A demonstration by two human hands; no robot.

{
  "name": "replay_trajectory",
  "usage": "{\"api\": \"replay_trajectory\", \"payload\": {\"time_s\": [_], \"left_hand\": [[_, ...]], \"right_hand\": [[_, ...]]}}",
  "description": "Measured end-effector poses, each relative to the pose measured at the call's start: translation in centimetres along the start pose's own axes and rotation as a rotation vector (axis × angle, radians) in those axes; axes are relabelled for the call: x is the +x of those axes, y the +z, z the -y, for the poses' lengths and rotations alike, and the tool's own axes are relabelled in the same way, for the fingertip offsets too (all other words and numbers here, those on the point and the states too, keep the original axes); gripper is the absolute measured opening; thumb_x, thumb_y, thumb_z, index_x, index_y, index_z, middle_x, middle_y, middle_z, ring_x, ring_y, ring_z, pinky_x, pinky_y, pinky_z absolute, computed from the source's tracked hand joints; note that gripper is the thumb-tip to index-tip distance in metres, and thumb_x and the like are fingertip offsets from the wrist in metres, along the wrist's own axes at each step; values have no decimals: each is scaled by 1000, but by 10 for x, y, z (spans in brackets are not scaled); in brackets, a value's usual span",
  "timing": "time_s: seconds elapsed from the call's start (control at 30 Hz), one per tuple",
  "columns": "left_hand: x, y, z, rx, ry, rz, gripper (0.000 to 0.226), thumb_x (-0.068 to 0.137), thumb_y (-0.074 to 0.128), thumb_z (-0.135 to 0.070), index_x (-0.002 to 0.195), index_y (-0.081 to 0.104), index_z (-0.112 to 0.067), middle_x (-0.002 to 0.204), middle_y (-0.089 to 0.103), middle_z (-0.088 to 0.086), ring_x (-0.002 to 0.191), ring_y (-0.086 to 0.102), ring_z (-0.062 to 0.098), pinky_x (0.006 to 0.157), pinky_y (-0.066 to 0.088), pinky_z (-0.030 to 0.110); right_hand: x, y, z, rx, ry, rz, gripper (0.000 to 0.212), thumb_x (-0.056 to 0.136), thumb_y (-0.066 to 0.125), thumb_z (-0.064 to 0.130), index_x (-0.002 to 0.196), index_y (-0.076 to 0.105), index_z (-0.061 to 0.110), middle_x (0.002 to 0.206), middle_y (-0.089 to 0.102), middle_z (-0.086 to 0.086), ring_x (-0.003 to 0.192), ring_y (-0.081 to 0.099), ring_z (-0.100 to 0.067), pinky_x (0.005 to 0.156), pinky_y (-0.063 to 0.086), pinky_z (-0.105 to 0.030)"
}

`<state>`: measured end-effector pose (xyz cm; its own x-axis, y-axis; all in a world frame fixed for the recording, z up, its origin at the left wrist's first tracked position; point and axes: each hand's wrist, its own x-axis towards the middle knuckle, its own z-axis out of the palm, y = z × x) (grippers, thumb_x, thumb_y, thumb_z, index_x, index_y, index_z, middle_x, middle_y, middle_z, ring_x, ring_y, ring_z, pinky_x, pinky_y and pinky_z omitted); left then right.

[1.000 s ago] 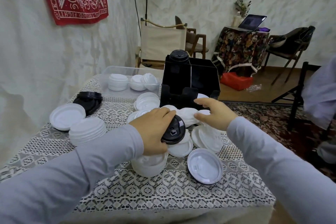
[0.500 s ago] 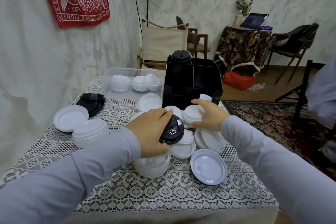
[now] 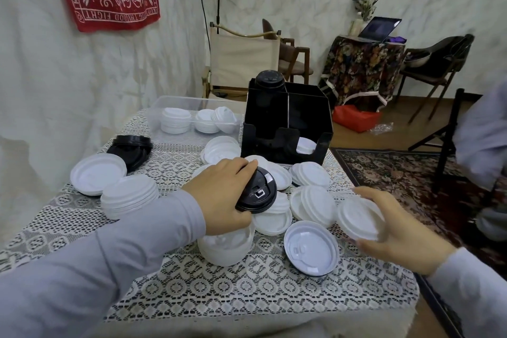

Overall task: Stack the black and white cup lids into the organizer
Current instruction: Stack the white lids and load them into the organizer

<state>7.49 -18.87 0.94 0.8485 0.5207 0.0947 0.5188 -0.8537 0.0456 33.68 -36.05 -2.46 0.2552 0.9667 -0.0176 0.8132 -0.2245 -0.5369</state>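
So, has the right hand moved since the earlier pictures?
Yes. The right hand, gripping a white lid, drew back from the black organizer toward the near edge.

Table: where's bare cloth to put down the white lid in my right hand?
Widest free patch: the near strip of tablecloth between your sleeves, in front of the upturned lid. A smaller one lies between the black lid pile and the clear bin. Crowded: the middle, from the organizer to your left hand.
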Motion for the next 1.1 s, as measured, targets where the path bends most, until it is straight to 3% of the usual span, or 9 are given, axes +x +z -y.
{"api": "replay_trajectory", "payload": {"time_s": [0.1, 0.27, 0.37, 0.47, 0.53, 0.73, 0.9, 1.1], "left_hand": [[1, 0, -1, -7, 8, -11, 87, 82, 55, -42, 150, 7, -17, 147, 22, -2, 132, 25, 17, 109, 28, 30], [5, 2, -8, -28, 24, -11, 86, 82, 55, -40, 150, 8, -16, 148, 21, -2, 133, 24, 17, 109, 26, 27], [6, 2, -13, -23, 30, 2, 87, 83, 55, -41, 150, 6, -17, 148, 21, -2, 133, 23, 16, 109, 23, 26], [9, 1, -19, -22, 33, 6, 87, 83, 54, -41, 150, 4, -18, 148, 21, -3, 132, 24, 16, 109, 23, 25], [12, 0, -23, -33, 38, 11, 87, 84, 54, -41, 150, 3, -19, 148, 20, -4, 132, 23, 15, 108, 24, 24], [10, -4, -26, -32, 40, 1, 88, 83, 54, -42, 150, 3, -19, 148, 19, -5, 133, 22, 14, 109, 23, 23], [8, -6, -22, -27, 33, 2, 87, 84, 54, -42, 150, 3, -19, 148, 19, -5, 132, 23, 14, 108, 23, 24], [7, -3, -17, -19, 30, 0, 87, 83, 54, -42, 150, 4, -19, 148, 21, -4, 132, 24, 15, 108, 24, 24]], "right_hand": [[-16, 9, -16, 34, 57, 68, 91, 69, 82, 21, 127, 17, 51, 132, 32, 11, 97, 56, -13, 63, 55, -19], [-17, 9, -12, 39, 73, 142, 96, 64, 82, 40, 127, 13, 58, 131, 33, 19, 108, 50, -7, 83, 53, -22], [2, -6, 1, -3, 60, 106, 96, 61, 66, 62, 142, 18, 44, 133, 32, 22, 125, 37, -2, 106, 34, -26], [43, -11, 17, 72, 65, -37, 70, 80, 59, 53, 141, 33, 33, 141, 41, 10, 125, 42, -6, 103, 36, -28], [77, -5, 27, 16, 79, -67, 64, 88, 59, 44, 144, 32, 27, 146, 38, 1, 127, 43, -16, 100, 39, -32], [147, 16, 36, -162, 268, 25, 87, 76, 68, 48, 147, 22, 26, 140, 41, -8, 118, 51, -30, 94, 46, -40], [155, 14, 33, -113, 307, 37, 83, 75, 72, 39, 145, 28, 26, 136, 48, -3, 113, 53, -25, 87, 44, -30], [136, -22, 15, -232, 375, 48, 85, 71, 76, 46, 141, 34, 24, 139, 46, -3, 120, 50, -27, 94, 42, -36]]}}
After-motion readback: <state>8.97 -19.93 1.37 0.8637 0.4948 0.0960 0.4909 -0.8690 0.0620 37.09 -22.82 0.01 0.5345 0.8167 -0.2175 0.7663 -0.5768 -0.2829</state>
